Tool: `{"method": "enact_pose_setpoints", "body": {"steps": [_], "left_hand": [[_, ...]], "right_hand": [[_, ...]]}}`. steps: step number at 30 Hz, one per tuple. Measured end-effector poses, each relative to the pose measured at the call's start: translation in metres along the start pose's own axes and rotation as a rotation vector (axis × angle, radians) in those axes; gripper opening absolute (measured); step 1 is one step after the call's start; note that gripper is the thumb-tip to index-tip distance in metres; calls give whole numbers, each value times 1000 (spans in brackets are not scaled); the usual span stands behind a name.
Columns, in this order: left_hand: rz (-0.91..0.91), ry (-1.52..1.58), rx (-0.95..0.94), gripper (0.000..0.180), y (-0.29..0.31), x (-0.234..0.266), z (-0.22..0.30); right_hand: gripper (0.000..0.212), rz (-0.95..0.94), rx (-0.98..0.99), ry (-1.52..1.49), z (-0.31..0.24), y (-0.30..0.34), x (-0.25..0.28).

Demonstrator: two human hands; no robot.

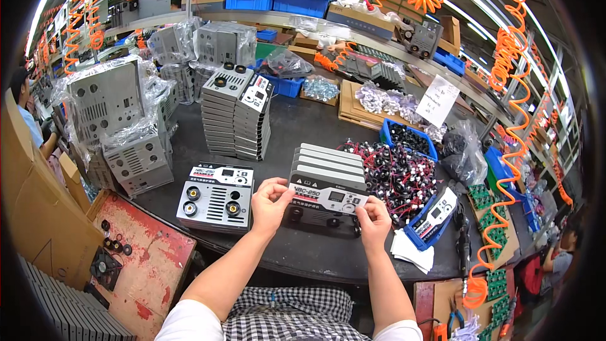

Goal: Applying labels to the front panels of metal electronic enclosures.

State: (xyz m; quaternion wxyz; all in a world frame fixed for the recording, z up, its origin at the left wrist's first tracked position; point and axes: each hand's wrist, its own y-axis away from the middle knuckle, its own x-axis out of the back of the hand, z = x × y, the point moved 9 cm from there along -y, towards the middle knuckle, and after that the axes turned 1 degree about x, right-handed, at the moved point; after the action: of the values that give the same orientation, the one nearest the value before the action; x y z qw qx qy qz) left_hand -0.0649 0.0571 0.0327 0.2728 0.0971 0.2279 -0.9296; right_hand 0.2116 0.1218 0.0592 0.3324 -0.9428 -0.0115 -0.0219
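Note:
At the middle of the bench, a black, white and red label (319, 195) lies across the upper front of a grey metal panel (314, 216). My left hand (270, 207) pinches the label's left end, and my right hand (374, 218) pinches its right end. Whether the label is stuck to the panel, I cannot tell. More grey panels (328, 163) stand in a row just behind it. Left of my left hand is a pile of panels, the top labelled panel (216, 194) fitted with round sockets. Right of my right hand, a blue tray (424, 235) holds similar labels.
A tall stack of labelled panels (235, 113) stands behind. Plastic-wrapped metal housings (107, 104) crowd the left. Wired parts (398, 180) heap at the right, near a blue bin (434, 145). An orange coiled hose (512, 145) hangs over a black screwdriver (464, 246) and green circuit boards (489, 221).

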Motion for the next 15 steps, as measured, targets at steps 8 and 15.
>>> {"method": "enact_pose_setpoints", "body": {"steps": [8,15], "left_hand": [[-1,-25,51,7,-7,-1,-3],[7,-46,36,8,-8,0,-5]], "right_hand": [[10,9,-3,-40,13,-7,-8],[10,40,-56,16,18,-7,-5]]}}
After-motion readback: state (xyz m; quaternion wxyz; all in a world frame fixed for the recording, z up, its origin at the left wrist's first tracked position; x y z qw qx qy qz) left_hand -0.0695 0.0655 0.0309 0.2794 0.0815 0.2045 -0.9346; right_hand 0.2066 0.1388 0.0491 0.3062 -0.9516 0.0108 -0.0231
